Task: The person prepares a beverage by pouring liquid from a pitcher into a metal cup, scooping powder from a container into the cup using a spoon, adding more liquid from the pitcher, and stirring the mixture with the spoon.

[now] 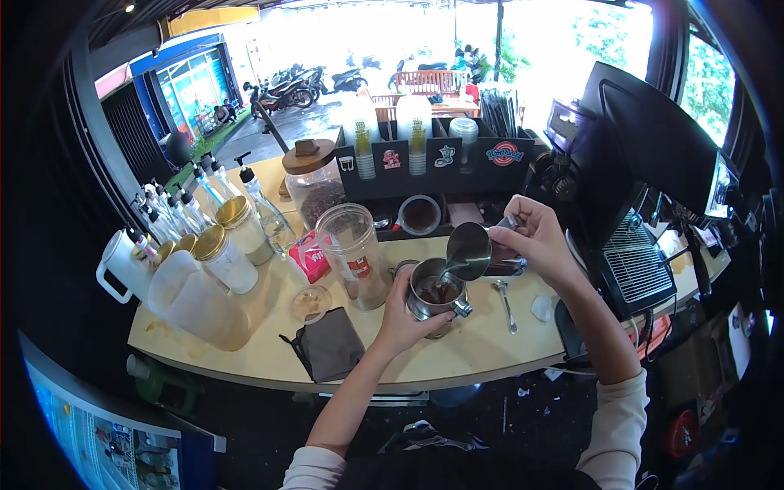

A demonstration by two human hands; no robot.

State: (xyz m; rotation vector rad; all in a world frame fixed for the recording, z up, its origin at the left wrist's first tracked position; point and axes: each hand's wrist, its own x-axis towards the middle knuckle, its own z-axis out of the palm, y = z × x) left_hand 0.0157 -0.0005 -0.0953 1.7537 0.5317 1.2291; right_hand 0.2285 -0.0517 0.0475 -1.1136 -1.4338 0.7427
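Note:
My right hand (531,233) grips the handle of a small metal pitcher (469,247), tilted over a metal cup (423,309). Liquid runs from the pitcher into the cup, where dark contents show. Around the left side of that cup wrap the fingers of my left hand (402,318). Just left of it stands a tall clear jar (353,260) with some brown powder low inside. A spoon (508,306) lies to the right of the cup.
A dark folded cloth (331,347), a pink packet (309,258) and a clear lid (311,304) lie left. Beyond are a plastic pitcher (196,302), gold-lidded jars (229,261) and pump bottles. Behind stands a black cup organizer (441,167); right, an espresso machine (637,269).

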